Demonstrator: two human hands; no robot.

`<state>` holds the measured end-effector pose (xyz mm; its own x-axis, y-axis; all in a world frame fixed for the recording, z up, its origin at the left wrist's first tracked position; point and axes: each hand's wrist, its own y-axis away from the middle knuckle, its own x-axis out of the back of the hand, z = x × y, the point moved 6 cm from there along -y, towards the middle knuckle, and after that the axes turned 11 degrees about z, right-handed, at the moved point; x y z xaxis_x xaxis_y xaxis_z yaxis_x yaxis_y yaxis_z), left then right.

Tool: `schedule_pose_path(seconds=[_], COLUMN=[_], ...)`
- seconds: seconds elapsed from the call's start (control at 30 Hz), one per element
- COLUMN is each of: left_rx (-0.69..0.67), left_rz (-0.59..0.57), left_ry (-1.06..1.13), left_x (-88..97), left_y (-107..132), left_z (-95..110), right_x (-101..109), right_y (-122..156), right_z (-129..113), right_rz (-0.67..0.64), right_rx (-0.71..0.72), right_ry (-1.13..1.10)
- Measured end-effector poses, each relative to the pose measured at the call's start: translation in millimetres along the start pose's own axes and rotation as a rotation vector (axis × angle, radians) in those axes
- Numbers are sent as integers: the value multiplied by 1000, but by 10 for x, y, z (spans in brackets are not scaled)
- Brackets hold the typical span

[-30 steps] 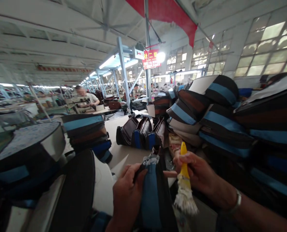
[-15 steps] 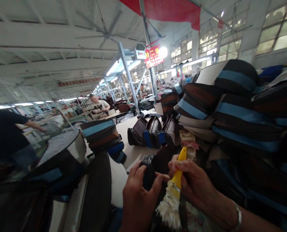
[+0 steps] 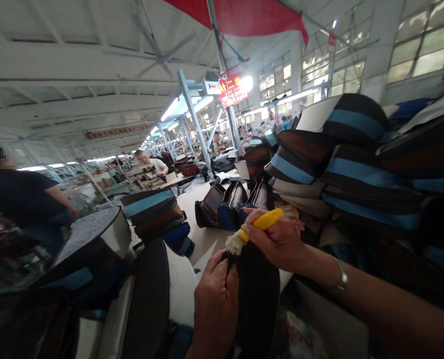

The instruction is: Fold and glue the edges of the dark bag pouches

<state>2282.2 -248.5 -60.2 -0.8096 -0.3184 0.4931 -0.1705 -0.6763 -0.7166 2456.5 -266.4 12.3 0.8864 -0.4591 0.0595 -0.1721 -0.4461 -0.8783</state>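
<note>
My right hand (image 3: pixel 279 242) is closed around the yellow handle of a paintbrush (image 3: pixel 263 219). The brush's pale, clumped bristles touch the top edge of a black bag piece (image 3: pixel 259 291), close to my left fingertips. My left hand (image 3: pixel 217 299) pinches that same edge between thumb and fingers. The piece stands upright between my hands, and its lower part is dark. Just beyond it, several small dark bag parts with blue panels (image 3: pixel 227 215) stand side by side on the pale table (image 3: pixel 197 239).
Black bags with light-blue bands (image 3: pixel 371 169) are piled high on the right. More bag pieces stand at the left, among them a black one with white lining (image 3: pixel 182 276). A person in dark clothes (image 3: pixel 27 199) is at far left; another person (image 3: pixel 156 164) sits farther back.
My right hand has raised the brush and swung its bristles from pointing down to the piece's edge. The black piece now stands upright, pinched by my left hand. The person at left shows more fully.
</note>
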Motion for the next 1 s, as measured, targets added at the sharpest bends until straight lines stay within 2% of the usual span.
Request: schedule_pose_path(seconds=[0.07,0.13,0.2,0.3,0.43,0.57,0.63,0.77,0.9,1.0], left_rx=[-4,-13,-33,-55,-82,-89,-89,-198,-363,-385], left_rz=[-4,8,28,47,94,172,150,80,37,25], left_ry=[3,7,6,-5,-82,-217,-244,-137,-50,-52], left_x=[5,19,30,23,0,-14,-51,-65,154,287], left_y=[2,-5,-10,4,39,48,42,-2,-167,-389], left_z=[-4,-2,9,14,-8,10,54,235,398,373], right_x=[-50,-33,-48,-89,-22,-8,133,674,1239,1583], right_y=[-84,-138,-139,-87,-44,50,39,6,53,152], right_z=[-65,-64,-63,-112,-57,-67,1,7,-121,-78], right_rz=[-44,-15,-53,-135,-63,-89,11,349,638,806], right_rx=[138,124,110,213,111,286,206,-99,-362,-523], right_ry=[127,137,100,130,123,144,165,-27,-282,-412])
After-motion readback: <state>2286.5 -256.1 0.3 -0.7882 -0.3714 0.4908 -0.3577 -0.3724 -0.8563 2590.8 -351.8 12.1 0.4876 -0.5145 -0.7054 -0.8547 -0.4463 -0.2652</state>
